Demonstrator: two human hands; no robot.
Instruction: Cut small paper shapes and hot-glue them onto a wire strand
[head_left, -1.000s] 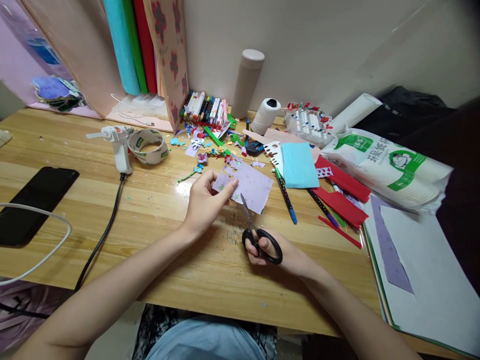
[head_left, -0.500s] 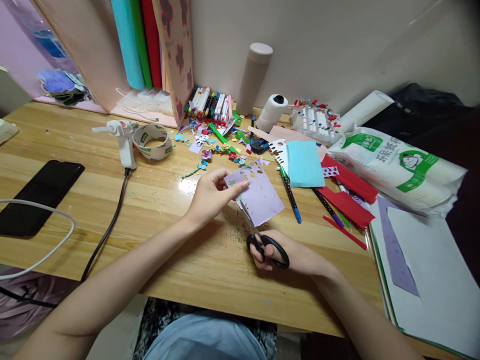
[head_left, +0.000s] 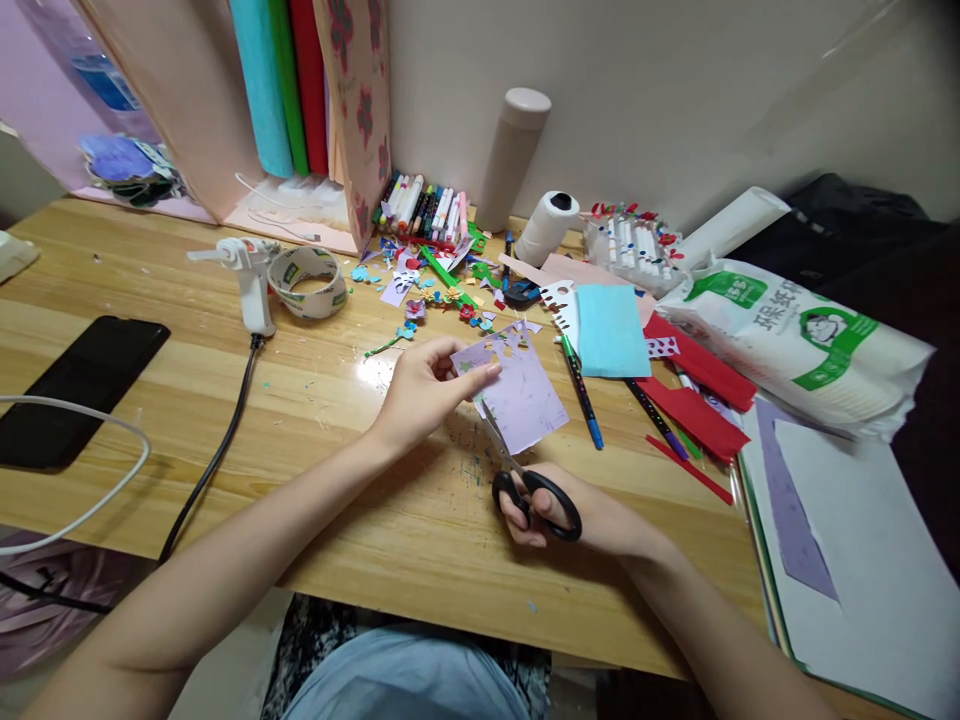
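Note:
My left hand point(head_left: 427, 390) pinches a purple paper point(head_left: 521, 400) between thumb and fingers near its left edge. Cut-out notches run along the paper's far edge. Black-handled scissors point(head_left: 555, 505) are in my right hand point(head_left: 581, 505), with fingers through the loops. Their blades point up and to the left, and the tip lies at the paper's lower left edge, close to my left thumb. Beyond the paper, colourful scraps and small paper flowers point(head_left: 414, 312) are scattered on the wooden table point(head_left: 390, 560).
A glue gun point(head_left: 255, 290), tape roll point(head_left: 309, 285) and black phone point(head_left: 79, 390) lie to the left. Markers point(head_left: 424, 210), a flask point(head_left: 514, 160) and a thread spool point(head_left: 547, 228) stand behind. Blue paper point(head_left: 611, 330), red strips point(head_left: 694, 410) and packed cups point(head_left: 802, 335) are at right.
The view has shifted very slightly. Both hands, the paper and the scissors hold nearly the same positions.

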